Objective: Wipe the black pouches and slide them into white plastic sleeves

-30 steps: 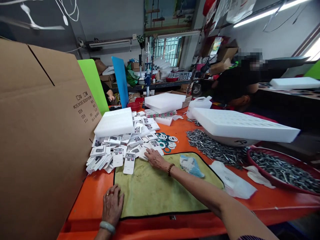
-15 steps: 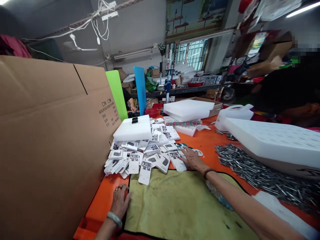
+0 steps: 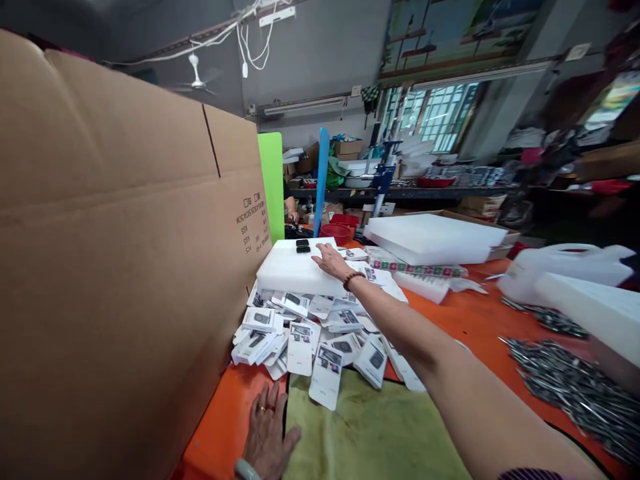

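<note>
Right hand (image 3: 331, 261) rests open on the foam block (image 3: 287, 275); left hand (image 3: 267, 430), open too, leans on the bench (image 3: 220, 427), maybe for balance.

Single view, head-worn. We look forward and somewhat down along the orange worktop (image 3: 480, 320) toward the far window (image 3: 435, 110). Cardboard box (image 3: 100, 233) stands very near on the left, filling that side. Our right hand (image 3: 333, 261) is stretched away from the lens, mid-frame.
</note>
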`<action>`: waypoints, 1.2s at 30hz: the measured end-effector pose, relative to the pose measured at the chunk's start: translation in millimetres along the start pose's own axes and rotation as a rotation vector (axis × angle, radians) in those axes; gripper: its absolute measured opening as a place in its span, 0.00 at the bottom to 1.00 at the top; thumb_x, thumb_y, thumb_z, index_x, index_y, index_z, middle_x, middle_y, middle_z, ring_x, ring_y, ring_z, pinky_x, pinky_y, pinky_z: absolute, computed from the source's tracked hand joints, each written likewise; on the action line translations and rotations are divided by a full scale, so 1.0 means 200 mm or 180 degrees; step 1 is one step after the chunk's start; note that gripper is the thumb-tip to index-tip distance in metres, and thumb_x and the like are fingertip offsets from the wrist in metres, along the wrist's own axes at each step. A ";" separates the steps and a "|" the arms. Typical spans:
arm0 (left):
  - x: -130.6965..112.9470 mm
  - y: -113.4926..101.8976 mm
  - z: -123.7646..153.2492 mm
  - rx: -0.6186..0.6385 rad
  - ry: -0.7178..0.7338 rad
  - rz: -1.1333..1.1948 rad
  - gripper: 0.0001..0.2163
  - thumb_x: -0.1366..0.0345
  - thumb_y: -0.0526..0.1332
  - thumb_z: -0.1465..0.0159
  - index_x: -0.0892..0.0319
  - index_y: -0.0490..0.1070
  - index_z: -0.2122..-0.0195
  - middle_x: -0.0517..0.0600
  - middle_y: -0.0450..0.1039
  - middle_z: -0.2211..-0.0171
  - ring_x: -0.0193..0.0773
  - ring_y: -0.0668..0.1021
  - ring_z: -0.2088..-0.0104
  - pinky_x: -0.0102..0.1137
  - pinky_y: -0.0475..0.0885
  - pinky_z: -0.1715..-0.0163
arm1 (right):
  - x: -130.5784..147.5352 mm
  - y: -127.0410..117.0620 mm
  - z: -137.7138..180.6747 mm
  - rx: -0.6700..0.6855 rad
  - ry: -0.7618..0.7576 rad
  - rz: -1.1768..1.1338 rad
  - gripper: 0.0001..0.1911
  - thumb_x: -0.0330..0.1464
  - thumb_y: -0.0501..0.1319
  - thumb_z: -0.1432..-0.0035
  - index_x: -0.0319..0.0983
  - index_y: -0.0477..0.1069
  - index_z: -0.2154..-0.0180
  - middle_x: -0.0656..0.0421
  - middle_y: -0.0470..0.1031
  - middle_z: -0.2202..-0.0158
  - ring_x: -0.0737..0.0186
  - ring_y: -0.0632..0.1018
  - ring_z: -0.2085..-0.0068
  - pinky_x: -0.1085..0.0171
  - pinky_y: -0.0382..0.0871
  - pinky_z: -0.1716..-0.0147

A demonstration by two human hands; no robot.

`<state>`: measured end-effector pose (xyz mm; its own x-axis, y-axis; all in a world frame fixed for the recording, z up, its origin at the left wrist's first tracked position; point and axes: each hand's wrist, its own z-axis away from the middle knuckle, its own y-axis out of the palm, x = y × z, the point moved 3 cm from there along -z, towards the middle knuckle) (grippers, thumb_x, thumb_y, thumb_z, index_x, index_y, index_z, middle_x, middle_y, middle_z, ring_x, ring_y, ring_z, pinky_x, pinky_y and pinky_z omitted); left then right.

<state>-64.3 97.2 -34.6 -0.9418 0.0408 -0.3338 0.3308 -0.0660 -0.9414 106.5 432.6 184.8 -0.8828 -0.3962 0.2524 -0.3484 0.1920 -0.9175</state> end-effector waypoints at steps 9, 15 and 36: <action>0.21 0.33 -0.07 -0.0956 0.0666 -0.0341 0.29 0.46 0.57 0.41 0.50 0.65 0.40 0.56 0.64 0.39 0.55 0.67 0.40 0.45 0.61 0.46 | 0.09 0.34 -0.39 0.0318 0.0412 0.0235 0.26 0.45 0.54 0.38 0.38 0.63 0.43 0.44 0.64 0.43 0.45 0.67 0.45 0.52 0.61 0.49; 0.25 0.36 -0.07 -0.1077 0.1030 -0.0470 0.30 0.44 0.55 0.40 0.49 0.60 0.37 0.55 0.64 0.39 0.53 0.68 0.42 0.43 0.62 0.49 | 0.06 0.42 -0.48 0.0402 0.0640 0.0269 0.26 0.45 0.54 0.38 0.32 0.71 0.49 0.40 0.69 0.47 0.45 0.70 0.46 0.53 0.62 0.49; 0.01 -0.08 0.00 -0.0272 -0.0146 0.1078 0.25 0.57 0.60 0.44 0.59 0.68 0.45 0.61 0.60 0.37 0.56 0.59 0.36 0.52 0.53 0.38 | 0.01 -0.07 0.51 -0.0045 0.0840 -0.3015 0.09 0.29 0.57 0.45 0.33 0.71 0.62 0.51 0.80 0.65 0.57 0.80 0.64 0.58 0.77 0.63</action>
<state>-71.4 98.9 -19.8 -0.7789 -0.0141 -0.6270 0.6268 0.0158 -0.7790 142.4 338.0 166.1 -0.2778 -0.1790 0.9438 -0.9506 -0.0902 -0.2969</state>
